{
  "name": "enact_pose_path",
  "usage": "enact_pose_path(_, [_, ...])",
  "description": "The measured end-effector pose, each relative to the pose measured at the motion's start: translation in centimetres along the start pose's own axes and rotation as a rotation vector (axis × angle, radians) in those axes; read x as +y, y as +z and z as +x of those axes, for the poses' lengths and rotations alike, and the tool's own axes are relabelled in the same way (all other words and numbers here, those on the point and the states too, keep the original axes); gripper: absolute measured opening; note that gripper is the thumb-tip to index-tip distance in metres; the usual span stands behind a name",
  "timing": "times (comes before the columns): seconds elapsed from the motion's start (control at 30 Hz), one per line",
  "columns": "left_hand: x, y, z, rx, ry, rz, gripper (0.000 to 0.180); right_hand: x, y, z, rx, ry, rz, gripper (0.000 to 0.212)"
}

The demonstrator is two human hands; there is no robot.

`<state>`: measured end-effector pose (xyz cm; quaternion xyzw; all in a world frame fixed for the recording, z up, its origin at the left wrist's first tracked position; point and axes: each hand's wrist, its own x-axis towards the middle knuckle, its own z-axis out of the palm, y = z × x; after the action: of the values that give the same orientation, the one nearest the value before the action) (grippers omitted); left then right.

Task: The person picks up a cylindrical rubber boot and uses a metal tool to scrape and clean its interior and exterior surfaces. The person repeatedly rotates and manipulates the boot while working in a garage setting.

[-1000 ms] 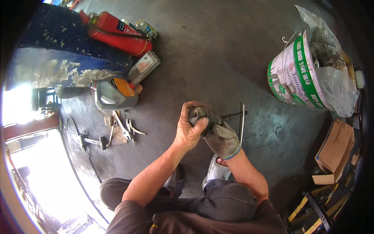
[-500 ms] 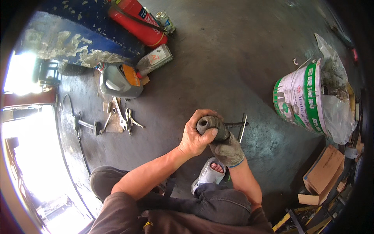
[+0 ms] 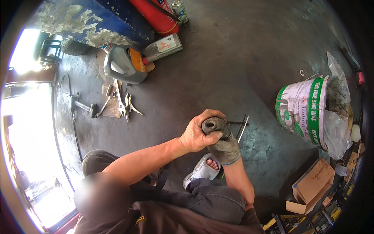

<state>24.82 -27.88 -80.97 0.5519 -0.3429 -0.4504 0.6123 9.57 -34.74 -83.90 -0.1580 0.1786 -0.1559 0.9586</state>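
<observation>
Dark hollow-ended cylinder (image 3: 211, 124) is held above a grimy workshop floor (image 3: 237, 66), clasped in both hands ahead of the crouching person. The bare left hand (image 3: 196, 134) wraps around it, thumb laid across the near side, forearm slanting in from the lower left; the gloved right hand (image 3: 226, 150) grasps it from the lower right, fingertips hidden. At left lie an adjustable wrench (image 3: 119, 97) and a hammer (image 3: 83, 106); at right stands a paint bucket (image 3: 300, 111).
</observation>
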Motion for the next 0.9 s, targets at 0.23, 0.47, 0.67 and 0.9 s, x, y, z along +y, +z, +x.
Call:
enact_pose_path(0.23, [0.0, 0.0, -0.1, 0.077, -0.020, 0.259, 0.051, 2.0, -2.4, 1.4, 0.040, 0.057, 0.314, 0.049])
enact_pose_path(0.47, [-0.5, 0.4, -0.2, 0.130, 0.039, 0.240, 0.056, 1.7, -2.1, 0.8, -0.009, 0.035, 0.428, 0.057])
enact_pose_path(0.67, [-0.6, 0.7, -0.1, 0.148, 0.004, 0.123, 0.054, 1.5, -2.1, 1.1, -0.146, -0.023, 0.351, 0.061])
enact_pose_path(0.9, [-0.7, 0.5, -0.1, 0.169, -0.063, 0.059, 0.050, 1.5, -1.8, 1.0, 0.009, 0.021, 0.338, 0.061])
